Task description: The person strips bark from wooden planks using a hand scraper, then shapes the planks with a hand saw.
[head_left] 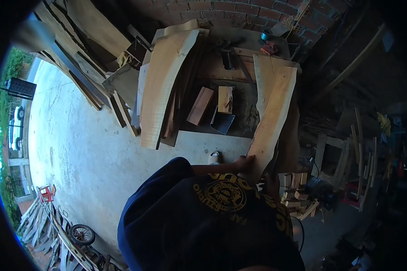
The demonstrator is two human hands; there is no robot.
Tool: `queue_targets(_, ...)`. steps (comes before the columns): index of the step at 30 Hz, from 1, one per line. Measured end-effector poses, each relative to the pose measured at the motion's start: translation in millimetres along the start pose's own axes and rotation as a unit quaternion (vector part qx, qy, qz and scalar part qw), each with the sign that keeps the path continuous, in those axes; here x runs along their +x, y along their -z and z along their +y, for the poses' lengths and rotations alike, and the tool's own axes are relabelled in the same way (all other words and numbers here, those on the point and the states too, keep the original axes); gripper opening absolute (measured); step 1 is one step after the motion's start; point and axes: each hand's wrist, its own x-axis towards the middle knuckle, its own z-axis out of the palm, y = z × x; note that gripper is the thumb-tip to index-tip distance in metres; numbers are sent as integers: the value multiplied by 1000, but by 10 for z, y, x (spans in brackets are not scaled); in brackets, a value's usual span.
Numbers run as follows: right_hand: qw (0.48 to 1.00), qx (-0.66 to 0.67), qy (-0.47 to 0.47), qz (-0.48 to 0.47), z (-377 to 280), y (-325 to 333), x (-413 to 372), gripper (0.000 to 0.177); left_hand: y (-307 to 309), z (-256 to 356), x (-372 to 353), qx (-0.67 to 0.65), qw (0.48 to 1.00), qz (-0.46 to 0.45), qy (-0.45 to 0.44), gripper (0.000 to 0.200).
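One long, tan plank (pixel 276 108) has a pale, curving edge.

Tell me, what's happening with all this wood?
A person is leaning over a long board, left grip closed on its near end. The right grip is by the other edge, too dark to tell how it holds. The board's far end lies over other wood on the bench, where a reddish block and a paler block sit.
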Motion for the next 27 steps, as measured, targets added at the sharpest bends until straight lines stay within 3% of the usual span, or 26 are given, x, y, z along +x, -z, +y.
queue_targets(1, 999, 15, 30, -20, 98, -30, 84, 30, -10, 374, -439, 111, 983, 120, 86, 60)
queue_targets(2, 997, 30, 59, -40, 189, -72, 133, 28, 71, 311, -440, 136, 976, 167, 23, 65)
queue_targets(3, 997, 31, 59, -41, 251, -132, 171, 28, 116, 383, -562, 136, 976, 169, 23, 65)
queue_targets(5, 977, -107, 183, -11, 273, -277, 265, 27, 242, 682, -870, 188, 953, 235, -12, 66)
queue_targets(6, 977, -104, 185, -11, 252, -333, 284, 27, 356, 722, -904, 190, 953, 236, -15, 66)
queue_targets(8, 927, -220, 302, -20, 204, -437, 274, 23, 601, 787, -994, 223, 920, 312, -87, 67)
queue_targets(9, 927, -216, 304, -19, 81, -521, 190, 23, 731, 920, -1119, 222, 903, 352, -107, 64)
queue_targets(11, 992, 30, 116, -44, -199, -718, -51, 17, 1131, 1182, -1339, 204, 878, 405, -153, 63)
queue_targets(12, 991, 35, 119, -43, -151, -740, -22, 17, 1373, 1261, -1390, 172, 853, 449, -204, 62)
queue_targets(14, 995, 47, 84, -11, -2, -667, 35, 18, 1857, 1535, -1651, 171, 814, 508, -223, 58)
queue_targets(15, 995, 50, 85, -6, 28, -646, 35, 18, 1994, 1709, -1889, 157, 815, 510, -225, 61)
queue_targets(19, 997, 42, 60, 25, 64, -593, 23, 22, 2974, 1730, -2089, 234, 736, 619, -145, 64)
queue_targets(21, 996, 52, 49, 47, 117, -521, -9, 23, 3396, 1607, -2052, 233, 741, 615, -136, 66)
queue_targets(23, 994, -30, 65, 84, 154, -467, -15, 26, 3424, 1612, -2166, 232, 747, 615, -104, 67)
queue_targets(25, 991, -19, 75, 112, 120, -454, -85, 28, 3829, 1410, -2002, 258, 730, 630, -66, 66)
queue_targets(27, 972, -149, 116, 140, 26, -415, -188, 30, 3958, 1290, -1941, 283, 709, 645, -24, 65)
